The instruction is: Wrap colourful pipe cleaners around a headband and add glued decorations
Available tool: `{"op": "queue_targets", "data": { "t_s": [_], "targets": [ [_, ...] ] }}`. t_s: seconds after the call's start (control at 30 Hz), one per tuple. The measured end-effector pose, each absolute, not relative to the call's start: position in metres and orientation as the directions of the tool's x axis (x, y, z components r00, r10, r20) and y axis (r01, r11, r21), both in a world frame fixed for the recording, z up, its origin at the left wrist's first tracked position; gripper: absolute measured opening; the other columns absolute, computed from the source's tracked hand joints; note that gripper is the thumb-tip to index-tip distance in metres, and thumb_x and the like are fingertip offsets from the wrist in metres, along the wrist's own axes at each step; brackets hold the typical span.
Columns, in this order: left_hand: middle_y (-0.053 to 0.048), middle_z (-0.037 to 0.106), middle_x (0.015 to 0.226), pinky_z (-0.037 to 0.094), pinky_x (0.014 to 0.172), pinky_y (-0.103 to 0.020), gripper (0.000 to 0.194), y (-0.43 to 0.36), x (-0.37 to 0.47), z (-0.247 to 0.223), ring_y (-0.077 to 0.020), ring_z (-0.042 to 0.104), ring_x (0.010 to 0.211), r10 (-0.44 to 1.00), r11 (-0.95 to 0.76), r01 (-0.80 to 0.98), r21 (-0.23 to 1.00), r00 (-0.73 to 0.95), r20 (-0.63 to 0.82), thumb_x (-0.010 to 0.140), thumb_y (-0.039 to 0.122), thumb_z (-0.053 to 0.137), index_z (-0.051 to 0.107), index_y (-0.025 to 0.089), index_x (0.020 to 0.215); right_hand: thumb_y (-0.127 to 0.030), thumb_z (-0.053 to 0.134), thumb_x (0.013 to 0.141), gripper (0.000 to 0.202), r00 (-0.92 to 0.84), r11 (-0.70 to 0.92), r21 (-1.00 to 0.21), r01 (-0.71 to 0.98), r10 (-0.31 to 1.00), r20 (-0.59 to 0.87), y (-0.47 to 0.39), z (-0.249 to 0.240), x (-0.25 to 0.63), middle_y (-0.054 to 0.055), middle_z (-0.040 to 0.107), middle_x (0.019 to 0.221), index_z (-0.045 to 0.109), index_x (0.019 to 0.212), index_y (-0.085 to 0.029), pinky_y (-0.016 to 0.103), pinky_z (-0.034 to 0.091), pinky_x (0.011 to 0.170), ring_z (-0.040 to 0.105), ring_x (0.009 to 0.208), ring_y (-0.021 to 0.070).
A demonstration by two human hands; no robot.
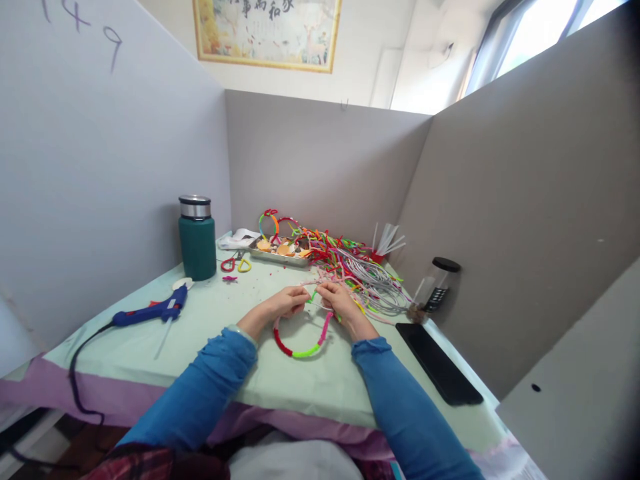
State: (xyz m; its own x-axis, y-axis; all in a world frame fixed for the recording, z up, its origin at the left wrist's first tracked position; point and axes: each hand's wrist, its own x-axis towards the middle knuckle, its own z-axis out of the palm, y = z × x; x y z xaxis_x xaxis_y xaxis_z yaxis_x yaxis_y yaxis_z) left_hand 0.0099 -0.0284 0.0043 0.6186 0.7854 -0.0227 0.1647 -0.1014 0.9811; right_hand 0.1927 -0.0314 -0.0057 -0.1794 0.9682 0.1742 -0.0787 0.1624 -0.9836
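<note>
Near the middle of the table, my left hand (pixel 290 303) and my right hand (pixel 341 304) are close together with fingers pinched. A short green pipe cleaner (pixel 313 296) runs between my fingertips. Below them hangs a curved headband (pixel 306 354) wrapped in red, bright green and pink fuzzy pipe cleaner. Its upper ends pass behind or into my hands, and I cannot tell which fingers bear it. Behind my right hand spreads a tangled heap of coloured pipe cleaners (pixel 345 250).
At left are a blue glue gun (pixel 150 313) with its cord and a green bottle (pixel 197 240). Scissors (pixel 235 265) lie before a metal tray (pixel 280 256). At right are a black phone (pixel 439 363) and a clear jar (pixel 435 287). Grey partitions (pixel 325 153) enclose the table.
</note>
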Motion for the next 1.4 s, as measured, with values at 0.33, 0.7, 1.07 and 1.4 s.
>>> {"op": "queue_targets", "data": {
  "t_s": [0.33,0.7,1.07,1.4],
  "targets": [
    [0.008,0.037,0.052,0.01,0.036,-0.022,0.042,-0.029,0.01,0.004,-0.0024,0.02,0.035,0.771,-0.12,0.179,0.977,0.636,-0.022,0.073,0.056,0.057,0.039,0.019,0.067,-0.044,0.067,0.067,0.027,-0.107,0.298,-0.955,0.008,0.949,0.296,-0.033,-0.004,0.188,-0.007,0.038,0.05,0.06,0.072,-0.019,0.022,0.021,0.042,0.029,0.044,0.0073],
    [0.008,0.033,0.052,0.012,0.039,-0.021,0.035,-0.027,0.012,0.006,-0.0022,0.021,0.037,0.901,-0.113,0.203,0.973,0.434,0.014,0.073,0.047,0.058,0.042,0.017,0.066,-0.036,0.064,0.074,0.019,-0.243,0.588,-0.777,0.226,0.806,0.539,-0.046,0.012,0.188,0.001,0.056,0.069,0.067,0.067,-0.018,0.026,0.038,0.065,0.049,0.069,0.0144],
    [0.009,0.03,0.046,0.012,0.038,-0.022,0.043,-0.026,0.011,0.007,-0.0039,0.022,0.037,0.908,-0.155,0.274,0.949,0.418,0.027,0.067,0.056,0.063,0.055,0.014,0.074,-0.04,0.065,0.076,0.022,-0.383,0.654,-0.707,0.269,0.746,0.544,-0.049,0.011,0.192,0.002,0.052,0.082,0.068,0.068,-0.019,0.028,0.039,0.074,0.05,0.079,0.0147],
    [0.006,0.042,0.049,0.022,0.044,-0.021,0.041,-0.022,0.01,0.004,-0.0058,0.03,0.044,0.889,-0.291,0.264,0.919,0.43,0.158,0.066,0.051,0.064,0.063,0.012,0.076,-0.05,0.06,0.074,0.035,-0.036,0.245,-0.965,0.098,0.97,0.242,-0.027,-0.006,0.197,0.001,0.059,0.068,0.066,0.077,-0.015,0.022,0.036,0.048,0.047,0.055,0.01]
  ]
}}
